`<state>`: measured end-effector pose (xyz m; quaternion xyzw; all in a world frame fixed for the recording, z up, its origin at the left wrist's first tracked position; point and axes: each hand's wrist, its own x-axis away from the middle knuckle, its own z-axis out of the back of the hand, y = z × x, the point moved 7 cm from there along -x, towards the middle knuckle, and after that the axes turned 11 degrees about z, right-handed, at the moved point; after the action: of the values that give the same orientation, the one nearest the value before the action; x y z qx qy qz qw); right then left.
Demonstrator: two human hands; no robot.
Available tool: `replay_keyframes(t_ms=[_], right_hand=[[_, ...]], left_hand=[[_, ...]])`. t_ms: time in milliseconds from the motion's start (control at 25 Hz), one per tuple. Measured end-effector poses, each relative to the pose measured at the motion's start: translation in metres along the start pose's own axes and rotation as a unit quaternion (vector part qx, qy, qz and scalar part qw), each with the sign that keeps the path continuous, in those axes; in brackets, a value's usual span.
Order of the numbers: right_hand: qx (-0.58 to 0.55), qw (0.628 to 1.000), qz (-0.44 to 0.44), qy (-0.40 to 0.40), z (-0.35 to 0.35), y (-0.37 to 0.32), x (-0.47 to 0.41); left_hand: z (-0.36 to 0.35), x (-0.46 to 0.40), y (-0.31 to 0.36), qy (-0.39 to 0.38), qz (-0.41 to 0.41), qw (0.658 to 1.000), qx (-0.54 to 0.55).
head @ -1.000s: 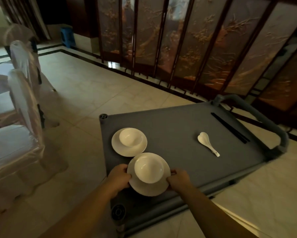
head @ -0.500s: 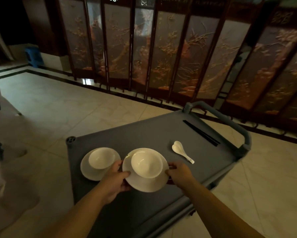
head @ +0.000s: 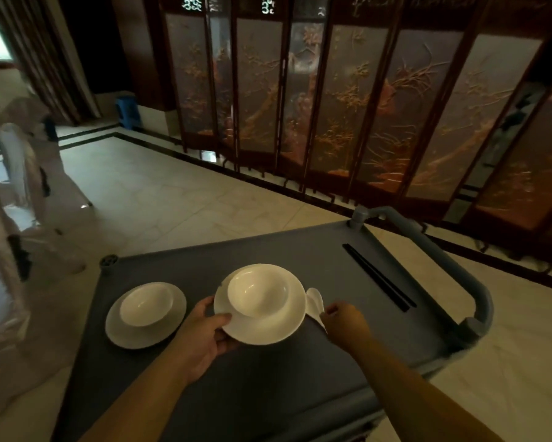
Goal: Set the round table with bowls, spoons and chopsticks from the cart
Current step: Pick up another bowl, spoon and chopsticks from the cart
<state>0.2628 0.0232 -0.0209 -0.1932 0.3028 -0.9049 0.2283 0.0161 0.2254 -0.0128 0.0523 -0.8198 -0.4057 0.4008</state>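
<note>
My left hand (head: 204, 338) grips the left rim of a white plate (head: 268, 327) that carries a white bowl (head: 258, 290), lifted a little above the grey cart (head: 300, 378). My right hand (head: 345, 320) is off the plate and its curled fingers reach the white spoon (head: 314, 301), which lies partly hidden behind the plate's right edge. Whether the fingers pinch the spoon is unclear. A second plate (head: 172, 317) with a bowl (head: 147, 306) sits on the cart's left side. Black chopsticks (head: 378, 277) lie near the cart's right end.
The cart's handle (head: 479, 291) curves along its right end. A carved folding screen (head: 348, 106) stands behind it. Chairs in white covers (head: 22, 173) line the left edge, and a blue stool (head: 128, 111) stands at the back. Pale tiled floor lies all round.
My right hand has let go of the plate's right rim and moved to the spoon. My left hand alone now holds the plate and bowl, lifted higher. The camera view has tilted upward.
</note>
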Motion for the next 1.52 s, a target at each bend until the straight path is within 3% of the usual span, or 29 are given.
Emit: replay_keyframes(t_ms=[240,520,800,960,1120,1240,1520], right_hand=[[0.080,0.989,0.045,-0.118,-0.023,0.029,-0.034],[0.133,0.976,0.061,-0.159,-0.035,0.029,-0.052],[0.117,0.976,0.050,-0.178,-0.026,0.028,-0.058],[0.051,0.973,0.004,-0.223,-0.016,0.037,-0.058],[-0.045,0.984,-0.091,-0.147,0.022,0.051,-0.073],[0.033,0.996,-0.050,-0.060,0.064,0.058,-0.094],[0.103,0.994,-0.047,0.002,0.121,0.091,-0.124]], left_hand=[[-0.022,0.007,-0.011,0.072,-0.030,0.994,0.072],[-0.033,0.016,-0.012,0.107,-0.049,0.987,0.110],[-0.035,-0.006,0.006,0.100,-0.057,0.990,0.075],[-0.043,-0.031,0.026,0.085,-0.053,0.993,0.061],[-0.061,-0.058,0.043,0.051,-0.033,0.997,0.052],[-0.078,-0.076,0.050,0.027,-0.026,0.998,0.043],[-0.098,-0.092,0.037,0.011,-0.013,0.999,0.047]])
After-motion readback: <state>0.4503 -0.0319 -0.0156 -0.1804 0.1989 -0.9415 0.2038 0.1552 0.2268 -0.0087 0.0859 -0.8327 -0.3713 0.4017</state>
